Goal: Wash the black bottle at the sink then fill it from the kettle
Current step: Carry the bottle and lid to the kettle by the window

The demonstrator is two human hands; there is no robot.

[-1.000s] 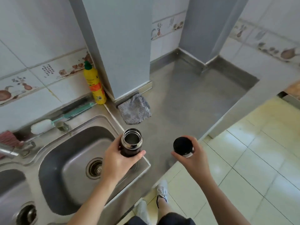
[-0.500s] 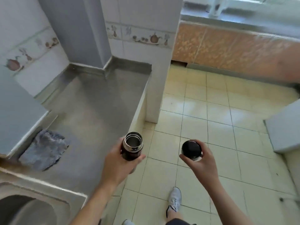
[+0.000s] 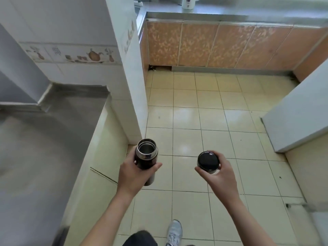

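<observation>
One black bottle (image 3: pixel 145 161) stood upright in the left hand (image 3: pixel 132 176), the fingers wrapped around its dark body and the thumb pressed on the near side. Its mouth was open, showing a steel rim and a steel inside; whether anything was in it could not be told. The right hand (image 3: pixel 219 176) was closed around one round black lid (image 3: pixel 207 161), held top upward, well apart from the bottle. Both hands were out over the pale tiled floor (image 3: pixel 188 118), beside the edge of the steel counter (image 3: pixel 44 135) on the left. One white kettle (image 3: pixel 188 2) stood on the far counter (image 3: pixel 230 14) at the top of the view, cut off by the frame, above a row of four orange cabinet doors (image 3: pixel 197 45). One grey shoe (image 3: pixel 174 232) showed on the floor at the bottom edge.
</observation>
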